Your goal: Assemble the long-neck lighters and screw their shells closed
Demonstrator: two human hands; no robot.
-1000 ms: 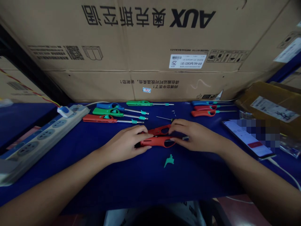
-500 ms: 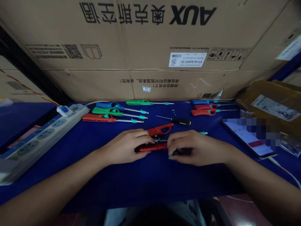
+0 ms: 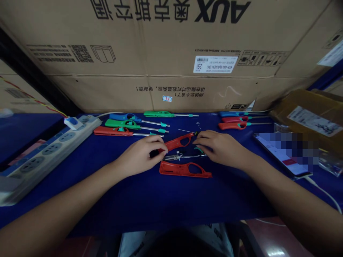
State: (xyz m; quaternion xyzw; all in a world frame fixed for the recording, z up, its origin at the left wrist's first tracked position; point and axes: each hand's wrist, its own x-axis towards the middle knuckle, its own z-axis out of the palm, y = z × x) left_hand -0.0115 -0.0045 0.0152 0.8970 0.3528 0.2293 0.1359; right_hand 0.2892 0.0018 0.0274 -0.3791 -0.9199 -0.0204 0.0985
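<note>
My left hand (image 3: 143,155) has its fingers closed at the left end of the upper red lighter casing half (image 3: 177,143); the exact grip is partly hidden. Close to its thumb lies the lighter's clear fuel tank (image 3: 171,157), with a thin white wire running right. The second red casing half (image 3: 184,169) lies inner side up nearer to me, untouched. My right hand (image 3: 221,146) hovers at the right, its curled fingers and thumb apart by the casing's handle loop. A green trigger piece (image 3: 198,149) and the metal tube (image 3: 204,155) are beneath it. The screwdriver (image 3: 187,131) is partly covered by that hand.
Assembled lighters lie at the back left, among them a red one (image 3: 112,131). Lighter handles (image 3: 232,125) lie at the back right. A power strip (image 3: 48,157) is left, a phone (image 3: 284,153) right. Small screws (image 3: 198,125) lie behind the screwdriver. A cardboard box (image 3: 171,43) stands behind.
The lower casing half has left my hands and lies flat on the table. My right hand has moved up and away from the green piece; my left hand has shifted slightly up and left.
</note>
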